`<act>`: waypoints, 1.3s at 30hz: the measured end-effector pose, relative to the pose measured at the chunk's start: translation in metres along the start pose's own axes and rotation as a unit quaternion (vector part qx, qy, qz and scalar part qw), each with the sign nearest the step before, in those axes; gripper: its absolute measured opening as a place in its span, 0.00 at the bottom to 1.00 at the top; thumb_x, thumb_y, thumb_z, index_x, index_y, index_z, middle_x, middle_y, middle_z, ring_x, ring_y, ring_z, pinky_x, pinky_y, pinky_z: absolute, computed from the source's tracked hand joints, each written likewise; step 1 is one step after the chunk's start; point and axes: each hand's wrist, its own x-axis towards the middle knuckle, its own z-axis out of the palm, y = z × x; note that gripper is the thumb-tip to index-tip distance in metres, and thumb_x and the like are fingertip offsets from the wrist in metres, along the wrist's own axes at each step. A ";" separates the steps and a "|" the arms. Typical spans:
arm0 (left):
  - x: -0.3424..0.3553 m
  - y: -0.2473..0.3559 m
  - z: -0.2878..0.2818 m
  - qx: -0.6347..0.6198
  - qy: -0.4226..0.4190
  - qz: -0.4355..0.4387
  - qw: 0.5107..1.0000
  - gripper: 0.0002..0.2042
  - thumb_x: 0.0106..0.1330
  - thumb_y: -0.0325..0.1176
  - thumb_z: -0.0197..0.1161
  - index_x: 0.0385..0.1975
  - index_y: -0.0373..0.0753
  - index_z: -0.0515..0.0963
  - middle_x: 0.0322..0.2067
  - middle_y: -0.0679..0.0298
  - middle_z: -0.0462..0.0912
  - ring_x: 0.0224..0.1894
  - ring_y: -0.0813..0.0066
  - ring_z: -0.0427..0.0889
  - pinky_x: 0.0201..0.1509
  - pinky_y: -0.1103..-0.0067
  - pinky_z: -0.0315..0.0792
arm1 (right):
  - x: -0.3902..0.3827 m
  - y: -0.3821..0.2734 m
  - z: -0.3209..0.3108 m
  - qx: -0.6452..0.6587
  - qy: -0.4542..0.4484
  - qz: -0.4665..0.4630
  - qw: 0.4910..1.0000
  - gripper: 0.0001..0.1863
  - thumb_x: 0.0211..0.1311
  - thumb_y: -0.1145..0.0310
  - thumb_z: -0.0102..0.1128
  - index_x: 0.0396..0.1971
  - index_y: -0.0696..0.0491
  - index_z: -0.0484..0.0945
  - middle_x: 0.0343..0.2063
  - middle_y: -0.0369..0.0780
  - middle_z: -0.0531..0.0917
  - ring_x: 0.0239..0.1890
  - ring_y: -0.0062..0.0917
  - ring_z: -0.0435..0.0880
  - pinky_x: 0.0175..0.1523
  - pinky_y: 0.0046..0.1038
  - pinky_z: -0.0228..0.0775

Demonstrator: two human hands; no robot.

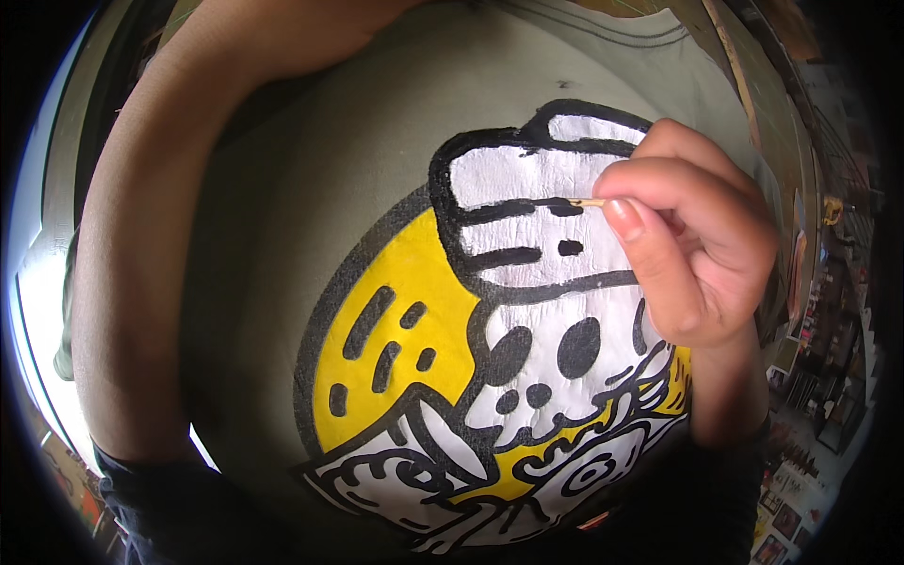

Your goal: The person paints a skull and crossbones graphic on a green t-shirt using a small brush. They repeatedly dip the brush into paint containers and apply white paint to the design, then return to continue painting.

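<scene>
Taking up most of the view, a grey-green shirt (254, 311) is being shown laid out, a stitched edge (612, 33) being seen toward its upper right corner. Its left side is being framed by the left forearm (137, 264), which is being curved up from a dark sleeve (155, 499) and over toward the shirt's top edge. There the left hand (348, 28) is being cut off by the border of the view, so whether its fingers are apart or together cannot be told. On the middle of the shirt a big picture (546, 372) in black, white and yellow is being displayed. Beyond the shirt's right edge, small clutter (829, 405) is being blurred by distance; whether any container is being included in it, or with what inside, cannot be told.

Over the picture's upper right part, the right hand (702, 231) is being held, its thumb and forefinger being clamped on a thin stick. By these fingers a white drawn fist (523, 231) is being partly covered. The stick (590, 201) is being pointed leftward out of the pinch, its long axis being laid nearly level, roughly along the black lines across the fist. Its dark tip (573, 202) is being placed just above a short black bar (567, 212); whether the cloth is being touched cannot be told. To this spot the right hand is being set far nearer than the left.
</scene>
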 end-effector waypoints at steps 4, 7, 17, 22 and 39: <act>-0.003 0.000 -0.003 0.013 -0.012 -0.009 1.000 0.16 0.56 0.36 0.67 0.15 0.38 0.68 0.10 0.68 0.68 0.14 0.83 0.62 0.19 0.80 0.56 | 0.002 0.004 0.004 0.014 -0.004 -0.013 1.000 0.05 0.53 0.84 0.52 0.29 0.65 0.76 0.21 0.38 0.73 0.20 0.14 0.63 0.24 0.16 0.50; -0.002 -0.004 -0.005 0.004 -0.016 -0.006 1.000 0.16 0.56 0.36 0.68 0.15 0.38 0.68 0.10 0.68 0.68 0.14 0.83 0.62 0.19 0.80 0.56 | 0.004 0.004 0.007 0.022 -0.008 -0.012 1.000 0.05 0.52 0.84 0.52 0.29 0.65 0.76 0.21 0.38 0.72 0.19 0.14 0.63 0.24 0.16 0.50; -0.001 -0.005 -0.004 0.010 -0.006 0.008 1.000 0.16 0.56 0.35 0.68 0.14 0.38 0.68 0.10 0.69 0.68 0.14 0.84 0.61 0.19 0.81 0.56 | 0.003 0.005 0.008 -0.010 -0.003 -0.016 1.000 0.06 0.49 0.86 0.55 0.28 0.65 0.77 0.18 0.35 0.70 0.18 0.13 0.61 0.22 0.16 0.48; 0.000 0.000 -0.001 0.000 -0.020 -0.011 1.000 0.16 0.56 0.36 0.68 0.14 0.38 0.68 0.10 0.69 0.69 0.14 0.85 0.62 0.19 0.81 0.56 | 0.001 0.007 0.006 -0.022 -0.004 -0.024 0.999 0.07 0.47 0.87 0.57 0.29 0.65 0.78 0.17 0.36 0.71 0.17 0.13 0.62 0.21 0.16 0.48; -0.003 0.005 0.006 0.008 -0.007 -0.001 1.000 0.16 0.56 0.35 0.68 0.14 0.39 0.68 0.10 0.70 0.68 0.14 0.85 0.61 0.19 0.82 0.55 | -0.007 0.008 0.002 -0.048 -0.002 -0.035 0.998 0.09 0.44 0.88 0.58 0.29 0.64 0.79 0.18 0.37 0.73 0.16 0.14 0.65 0.20 0.15 0.51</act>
